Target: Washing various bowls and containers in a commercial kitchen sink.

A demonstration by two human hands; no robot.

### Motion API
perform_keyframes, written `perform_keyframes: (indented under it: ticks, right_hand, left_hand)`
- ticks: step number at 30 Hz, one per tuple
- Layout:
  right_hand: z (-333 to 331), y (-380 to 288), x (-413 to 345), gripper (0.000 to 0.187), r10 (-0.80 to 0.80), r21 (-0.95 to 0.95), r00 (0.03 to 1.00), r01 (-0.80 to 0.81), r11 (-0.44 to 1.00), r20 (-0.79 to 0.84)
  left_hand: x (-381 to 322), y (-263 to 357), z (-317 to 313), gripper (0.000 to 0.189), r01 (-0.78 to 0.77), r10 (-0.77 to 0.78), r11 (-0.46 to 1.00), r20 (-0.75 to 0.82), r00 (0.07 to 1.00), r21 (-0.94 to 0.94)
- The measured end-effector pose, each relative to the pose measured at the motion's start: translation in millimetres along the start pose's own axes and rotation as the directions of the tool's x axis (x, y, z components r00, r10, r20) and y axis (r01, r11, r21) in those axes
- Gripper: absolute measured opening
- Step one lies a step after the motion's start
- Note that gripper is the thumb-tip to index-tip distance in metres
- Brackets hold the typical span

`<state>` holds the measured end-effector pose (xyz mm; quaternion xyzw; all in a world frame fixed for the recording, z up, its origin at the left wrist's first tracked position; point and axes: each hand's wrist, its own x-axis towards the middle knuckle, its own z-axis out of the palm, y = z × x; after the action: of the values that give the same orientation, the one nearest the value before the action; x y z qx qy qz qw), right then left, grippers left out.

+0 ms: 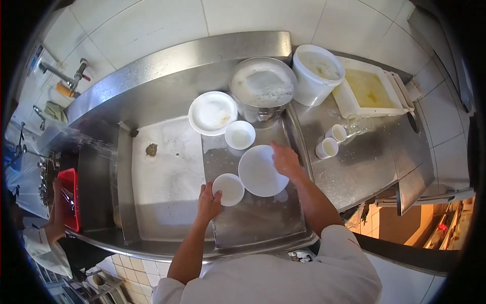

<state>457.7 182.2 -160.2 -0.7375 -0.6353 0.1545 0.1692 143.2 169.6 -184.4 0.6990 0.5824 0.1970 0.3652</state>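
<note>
My left hand (210, 203) grips a small white bowl (229, 189) by its left side, with the thumb over the rim. At the right rim of a larger white bowl (260, 171) is my right hand (285, 162), its fingers on the edge. The two bowls are side by side above the steel surface (262, 220), their rims nearly touching. Just beyond them sits another small white bowl (240, 135), with liquid in it. A white plate (212, 113) with brownish residue lies behind that one.
A large steel pot (262, 114) of sudsy water stands behind, beside a white bucket (309, 91) and a white tub (345, 102) of yellowish liquid. Cups (327, 149) and glasses stand right. Left are a sink basin (167, 171), spraying water and another person's arm (57, 205) at a red basket (77, 205).
</note>
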Motion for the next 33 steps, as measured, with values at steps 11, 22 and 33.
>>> perform_keyframes:
  ticks: [11, 22, 33]
  right_hand:
    - [-108.1, -45.6, 40.4, 0.034, -0.095, 0.328, 0.931, 0.218, 0.919, -0.353]
    - [-55.1, 12.3, 268.0, 0.06, 0.147, -0.384, 0.87, 0.052, 0.922, 0.47]
    - [-51.2, 14.5, 241.6, 0.038, 0.088, -0.478, 0.934, 0.095, 0.873, 0.347]
  left_hand:
    - [3.4, -7.8, 0.2, 0.027, -0.014, 0.014, 1.0, 0.077, 0.997, -0.01]
    - [-6.9, -4.6, -10.1, 0.043, 0.026, -0.017, 0.993, 0.079, 0.997, -0.112]
    - [-1.9, -9.4, -15.8, 0.042, -0.105, 0.13, 0.966, 0.091, 0.987, -0.237]
